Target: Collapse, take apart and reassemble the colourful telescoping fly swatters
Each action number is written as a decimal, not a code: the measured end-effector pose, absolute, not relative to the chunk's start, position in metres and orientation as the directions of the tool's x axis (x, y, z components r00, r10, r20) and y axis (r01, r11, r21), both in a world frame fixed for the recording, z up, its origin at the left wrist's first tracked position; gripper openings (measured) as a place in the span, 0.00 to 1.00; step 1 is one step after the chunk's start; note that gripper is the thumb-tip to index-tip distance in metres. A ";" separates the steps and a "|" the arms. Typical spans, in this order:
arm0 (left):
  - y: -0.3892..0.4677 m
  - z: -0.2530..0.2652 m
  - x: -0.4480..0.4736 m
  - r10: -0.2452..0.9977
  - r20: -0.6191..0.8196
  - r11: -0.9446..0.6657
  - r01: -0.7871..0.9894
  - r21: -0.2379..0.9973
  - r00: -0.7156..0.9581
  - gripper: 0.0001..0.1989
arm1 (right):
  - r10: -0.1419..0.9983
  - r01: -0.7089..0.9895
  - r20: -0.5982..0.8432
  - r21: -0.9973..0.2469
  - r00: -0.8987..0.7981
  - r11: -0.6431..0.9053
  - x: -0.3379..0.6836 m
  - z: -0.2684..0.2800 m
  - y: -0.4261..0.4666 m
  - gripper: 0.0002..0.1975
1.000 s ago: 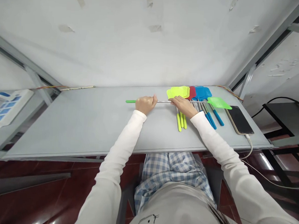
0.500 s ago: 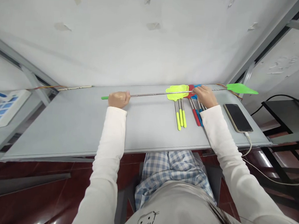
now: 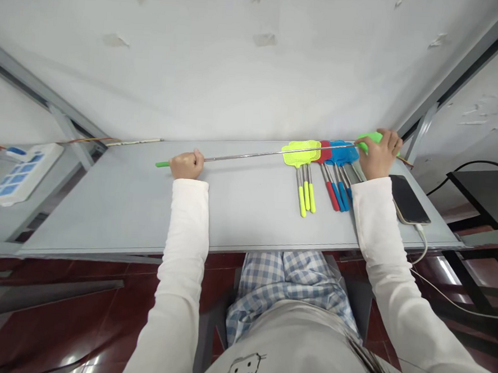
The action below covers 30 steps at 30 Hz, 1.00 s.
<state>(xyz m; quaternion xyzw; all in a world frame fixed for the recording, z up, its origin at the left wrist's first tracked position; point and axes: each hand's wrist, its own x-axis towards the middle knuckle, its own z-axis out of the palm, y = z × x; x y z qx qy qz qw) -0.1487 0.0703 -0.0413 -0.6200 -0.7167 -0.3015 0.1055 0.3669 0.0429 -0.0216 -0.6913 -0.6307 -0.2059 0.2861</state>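
A green fly swatter [image 3: 251, 154] with a long, drawn-out metal rod stretches from left to right above the grey table. My left hand [image 3: 187, 164] is closed in a fist round its handle end, the green tip poking out on the left. At the other end, the fingers of my right hand [image 3: 379, 155] grip the green head, covering part of it. Below the rod lie several shorter fly swatters: yellow-green ones [image 3: 304, 159], a red one [image 3: 324, 155] and blue ones [image 3: 344, 153], their handles pointing towards me.
A phone [image 3: 410, 201] with a white cable [image 3: 422, 236] lies at the table's right side. The table [image 3: 247, 209] backs onto a white wall. A white box with blue compartments [image 3: 22, 175] stands on the left. Metal frame posts rise at both ends.
My right hand has slid right along the rod, from its middle to the green head. My left hand has shifted slightly left with the handle, and the blue swatters have come into fuller view.
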 end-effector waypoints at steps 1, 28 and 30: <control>0.070 -0.041 -0.149 0.827 0.519 0.054 0.948 0.312 -0.218 0.20 | 0.745 0.986 0.650 -0.160 0.145 -0.052 0.372 -0.021 0.042 0.12; 0.066 -0.035 -0.070 0.843 0.493 0.010 0.923 0.384 -0.215 0.18 | 0.817 0.927 0.443 0.110 -0.369 0.359 0.307 -0.026 0.046 0.22; 0.062 -0.036 -0.045 0.863 0.468 -0.023 0.910 0.414 -0.191 0.18 | 0.779 0.893 0.442 0.150 -0.445 0.425 0.287 -0.028 0.043 0.23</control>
